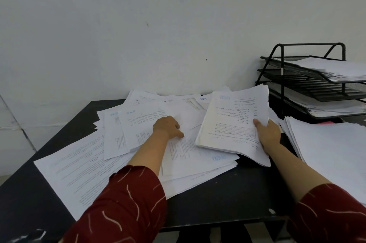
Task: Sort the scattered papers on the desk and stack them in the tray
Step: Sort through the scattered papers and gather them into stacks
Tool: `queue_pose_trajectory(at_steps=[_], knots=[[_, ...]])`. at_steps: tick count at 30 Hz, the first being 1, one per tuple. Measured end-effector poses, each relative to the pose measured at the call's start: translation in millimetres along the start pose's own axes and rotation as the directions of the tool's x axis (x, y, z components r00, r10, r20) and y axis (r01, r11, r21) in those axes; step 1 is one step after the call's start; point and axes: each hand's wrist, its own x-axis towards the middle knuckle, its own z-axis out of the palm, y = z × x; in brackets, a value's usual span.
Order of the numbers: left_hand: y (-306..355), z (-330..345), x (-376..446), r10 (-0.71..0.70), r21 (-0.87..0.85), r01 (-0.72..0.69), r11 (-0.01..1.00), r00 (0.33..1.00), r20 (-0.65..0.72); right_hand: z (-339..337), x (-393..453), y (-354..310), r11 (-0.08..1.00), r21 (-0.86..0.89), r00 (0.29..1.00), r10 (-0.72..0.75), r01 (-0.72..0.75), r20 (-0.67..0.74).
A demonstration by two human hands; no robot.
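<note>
From the head cam, the right hand is gripping a thick bundle of printed white sheets at about 2 o'clock, thumb on top, lifted a bit off the black worktop. The left hand is pressing down on the loose scattered white papers in the middle, fingers curled; can't tell if it's actually pinching one. The black wire mesh three-tier tray is sitting at 3 o'clock, already holding paper, with another white stack lying just below it.
</note>
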Motion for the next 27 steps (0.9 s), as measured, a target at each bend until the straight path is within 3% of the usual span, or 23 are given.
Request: queue_pose_trajectory(at_steps=[5, 12, 19, 21, 24, 27], knots=[[4, 1, -1, 0.005, 0.041, -0.005, 0.999, 1.000, -0.007, -1, -2, -1, 1.000, -0.006, 1.000, -0.003, 0.003, 0.006], [4, 13, -3, 0.095, 0.166, -0.064, 0.984, 0.979, -0.182, -2, -2, -2, 1.000, -0.002, 1.000, 0.003, -0.003, -0.001], [-18, 19, -7, 0.043, -0.143, -0.114, 0.983, 0.904, -0.424, -1, -2, -2, 0.991, -0.131, 0.996, -0.012, 0.024, 0.086], [-20, 8, -9, 0.087, -0.183, -0.190, 0.965, 0.883, -0.461, 2, -5, -5, 0.972, -0.229, 0.988, -0.027, 0.061, 0.150], [-9, -7, -18, 0.264, -0.151, -0.370, 0.917, 0.845, -0.466, 7, -10, -12, 0.925, -0.370, 0.976, -0.009, 0.092, 0.219], [17, -8, -30, 0.396, -0.194, -0.514, 0.836, 0.808, -0.436, 7, -15, -26, 0.942, -0.333, 0.955, 0.070, 0.031, 0.287]])
